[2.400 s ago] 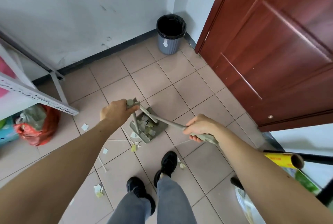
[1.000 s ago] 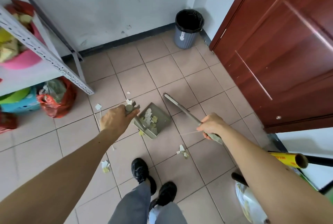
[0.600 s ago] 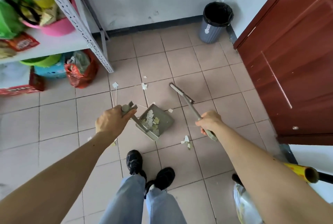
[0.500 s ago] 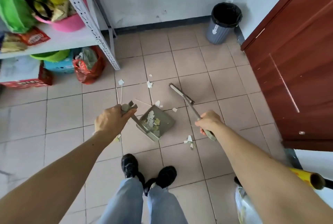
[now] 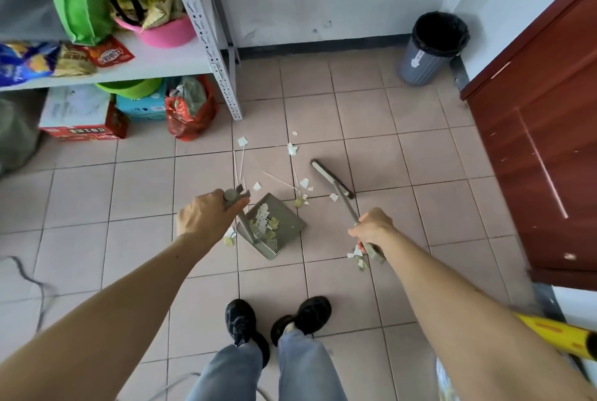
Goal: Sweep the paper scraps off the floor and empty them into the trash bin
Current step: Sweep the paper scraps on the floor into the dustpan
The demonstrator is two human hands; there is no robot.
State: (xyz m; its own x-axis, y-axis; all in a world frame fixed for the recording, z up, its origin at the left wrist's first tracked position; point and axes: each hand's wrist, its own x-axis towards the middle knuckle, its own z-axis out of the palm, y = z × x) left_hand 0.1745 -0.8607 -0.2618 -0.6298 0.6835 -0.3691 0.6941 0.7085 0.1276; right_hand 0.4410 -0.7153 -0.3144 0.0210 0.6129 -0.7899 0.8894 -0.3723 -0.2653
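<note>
Scraps lie nearest, by my right hand, fist closed on the broom. Left hand grips the dustpan, part-filled. Sweeping's unfinished: next, pull the farther scraps in; trash bin waits beyond.

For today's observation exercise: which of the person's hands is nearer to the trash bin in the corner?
Right. The right hand, gripping the broom handle, sits on the trash bin's side of the floor. The left hand, holding the dustpan handle, is farther off, toward the shelf side.
</note>
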